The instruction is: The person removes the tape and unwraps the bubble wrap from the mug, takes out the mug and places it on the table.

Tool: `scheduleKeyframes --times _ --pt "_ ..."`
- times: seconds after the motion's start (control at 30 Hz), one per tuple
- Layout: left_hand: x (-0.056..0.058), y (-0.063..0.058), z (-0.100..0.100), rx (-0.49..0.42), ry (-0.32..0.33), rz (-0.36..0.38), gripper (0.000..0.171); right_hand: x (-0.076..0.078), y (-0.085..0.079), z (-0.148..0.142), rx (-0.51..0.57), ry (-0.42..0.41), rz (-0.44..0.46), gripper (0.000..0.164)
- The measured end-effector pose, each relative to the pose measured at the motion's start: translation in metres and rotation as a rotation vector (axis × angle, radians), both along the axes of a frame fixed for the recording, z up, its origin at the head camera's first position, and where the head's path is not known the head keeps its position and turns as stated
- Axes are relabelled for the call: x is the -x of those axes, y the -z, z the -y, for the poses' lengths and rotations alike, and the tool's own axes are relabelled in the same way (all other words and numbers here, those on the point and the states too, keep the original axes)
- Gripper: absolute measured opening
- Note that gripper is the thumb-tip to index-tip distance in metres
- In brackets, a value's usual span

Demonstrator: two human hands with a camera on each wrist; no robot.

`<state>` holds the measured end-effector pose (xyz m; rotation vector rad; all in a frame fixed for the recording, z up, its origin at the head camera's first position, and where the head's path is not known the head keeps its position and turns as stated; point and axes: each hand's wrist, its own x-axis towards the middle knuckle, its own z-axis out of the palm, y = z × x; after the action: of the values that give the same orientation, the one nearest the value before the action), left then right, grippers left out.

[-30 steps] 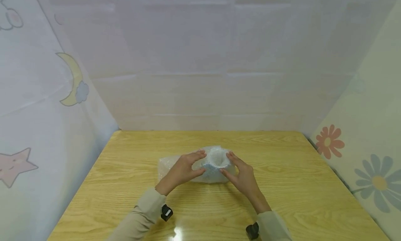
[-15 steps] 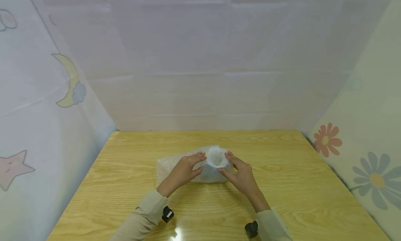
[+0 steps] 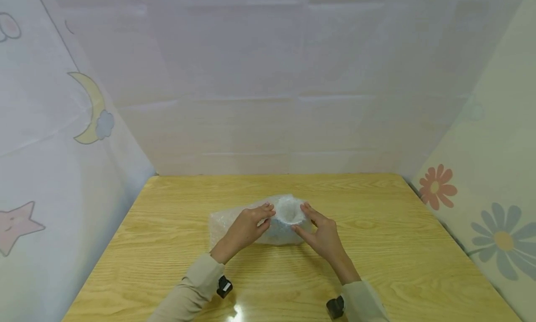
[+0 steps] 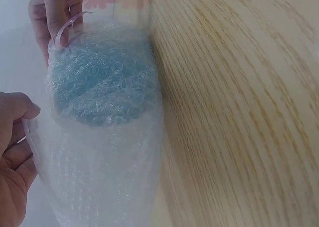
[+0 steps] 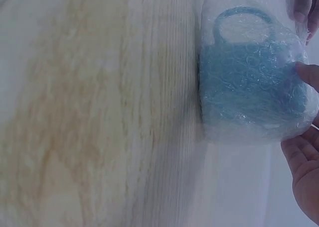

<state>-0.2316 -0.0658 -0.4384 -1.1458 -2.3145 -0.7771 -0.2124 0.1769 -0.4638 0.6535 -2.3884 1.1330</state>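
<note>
A light blue mug point(image 5: 249, 82) stands upright inside clear bubble wrap point(image 4: 109, 167), its handle point(image 5: 244, 10) visible through the wrap in the right wrist view. From the head view, the round top opening point(image 3: 289, 210) looks whitish. My left hand point(image 3: 247, 226) pinches the wrap's upper edge on the left between thumb and fingers. On the opposite side, my right hand point(image 3: 322, 233) holds the wrapped mug near its rim, thumb in front and fingers farther back. A loose length of wrap trails left behind my left hand.
The wood-grain table point(image 3: 385, 247) carries the wrapped mug near its middle. A pale cloth backdrop point(image 3: 251, 80) rises behind the far edge, with printed side panels at left and right. A small black device point(image 3: 224, 286) sits at each wrist.
My left thumb and fingers have drawn closer together on the wrap. The right hand and mug stay nearly in place, while the head view has shifted slightly.
</note>
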Motion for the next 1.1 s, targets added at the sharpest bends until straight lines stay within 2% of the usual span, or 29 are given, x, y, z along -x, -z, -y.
scheduleKeyframes --times 0.2,0.4,0.67,0.83,0.97,1.1 --pt "0.0013 0.0012 0.0000 -0.018 -0.008 -0.021 0.020 0.0001 0.0026 0.0002 0.010 -0.006 0.011 0.064" --pt "0.0026 0.0008 -0.0002 -0.054 0.014 -0.037 0.017 -0.0003 0.0040 0.0005 0.017 -0.007 0.011 0.063" --pt "0.0047 0.0003 -0.0005 -0.171 0.038 0.015 0.018 0.0003 0.0032 0.0008 0.023 -0.004 0.021 0.061" --pt "0.0059 -0.0001 0.0004 -0.223 0.023 0.061 0.018 0.0007 0.0031 0.0007 0.029 -0.009 0.026 0.061" --pt "0.0050 -0.0013 0.0021 -0.218 0.033 0.085 0.019 0.0008 0.0029 0.0005 0.032 -0.010 0.028 0.061" --pt "0.0041 -0.0019 0.0039 -0.201 0.059 0.068 0.024 0.0005 0.0024 -0.0001 0.037 -0.012 0.036 0.061"
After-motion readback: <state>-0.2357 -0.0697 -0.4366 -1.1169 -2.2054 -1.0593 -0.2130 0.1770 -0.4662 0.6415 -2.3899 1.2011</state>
